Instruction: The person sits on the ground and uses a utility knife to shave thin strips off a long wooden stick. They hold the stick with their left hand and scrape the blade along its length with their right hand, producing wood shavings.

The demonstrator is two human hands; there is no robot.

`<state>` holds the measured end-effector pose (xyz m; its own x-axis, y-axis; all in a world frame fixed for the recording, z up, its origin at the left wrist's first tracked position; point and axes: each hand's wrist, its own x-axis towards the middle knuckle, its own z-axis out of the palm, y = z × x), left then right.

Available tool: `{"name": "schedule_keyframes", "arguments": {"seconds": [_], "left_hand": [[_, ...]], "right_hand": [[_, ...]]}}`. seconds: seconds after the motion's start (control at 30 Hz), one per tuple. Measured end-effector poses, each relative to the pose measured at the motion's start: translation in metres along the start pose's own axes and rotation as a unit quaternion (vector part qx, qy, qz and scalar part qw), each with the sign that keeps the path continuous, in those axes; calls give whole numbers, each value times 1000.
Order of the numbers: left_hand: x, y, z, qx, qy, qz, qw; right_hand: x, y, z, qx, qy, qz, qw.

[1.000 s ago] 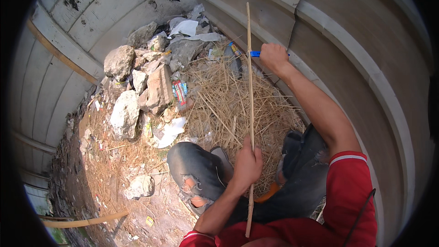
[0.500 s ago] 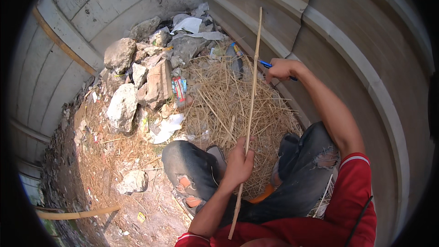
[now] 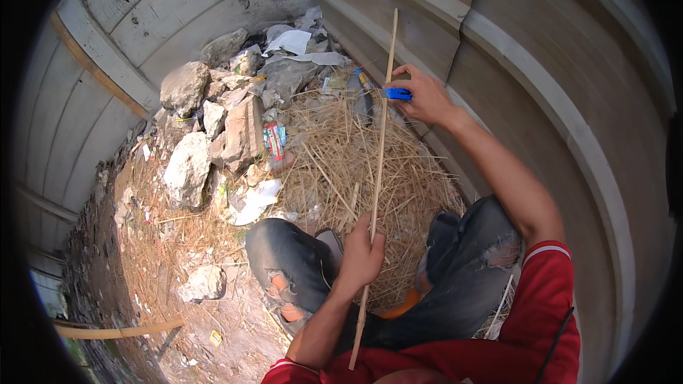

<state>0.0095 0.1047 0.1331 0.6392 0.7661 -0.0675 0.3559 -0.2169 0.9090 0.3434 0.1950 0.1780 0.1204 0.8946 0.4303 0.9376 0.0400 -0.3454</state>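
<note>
A long, thin tan stick (image 3: 379,163) with knots along it stands slanted in front of me, its lower end near my lap. My left hand (image 3: 363,252) is closed around its lower part, above my crossed legs. Higher up, my right hand (image 3: 425,99) grips a blue utility knife (image 3: 398,94) and holds it against the stick just below its upper end. The thumb and index finger curl close around the stick there. The knife's blade cannot be made out.
Tan straw and shavings (image 3: 341,149) cover the ground before my legs. Left of it lies a heap of rocks (image 3: 186,171) with plastic scraps (image 3: 290,41). A ribbed metal wall (image 3: 569,135) rises close on my right, and a pale panelled wall (image 3: 206,0) at the back.
My right hand has moved left and slightly up to the stick, turning the blue knife so that its end lies across it. The stick has shifted slightly left with my left hand.
</note>
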Motion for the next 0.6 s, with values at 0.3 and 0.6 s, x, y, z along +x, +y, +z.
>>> {"name": "schedule_keyframes", "arguments": {"seconds": [0.3, 0.6], "left_hand": [[-5, 0, -2, 22, 2, 28, 999], [-12, 10, 1, -9, -38, -30, 999]], "right_hand": [[4, 9, -3, 35, 3, -73, 997], [29, -1, 14, 201, -37, 111, 973]]}}
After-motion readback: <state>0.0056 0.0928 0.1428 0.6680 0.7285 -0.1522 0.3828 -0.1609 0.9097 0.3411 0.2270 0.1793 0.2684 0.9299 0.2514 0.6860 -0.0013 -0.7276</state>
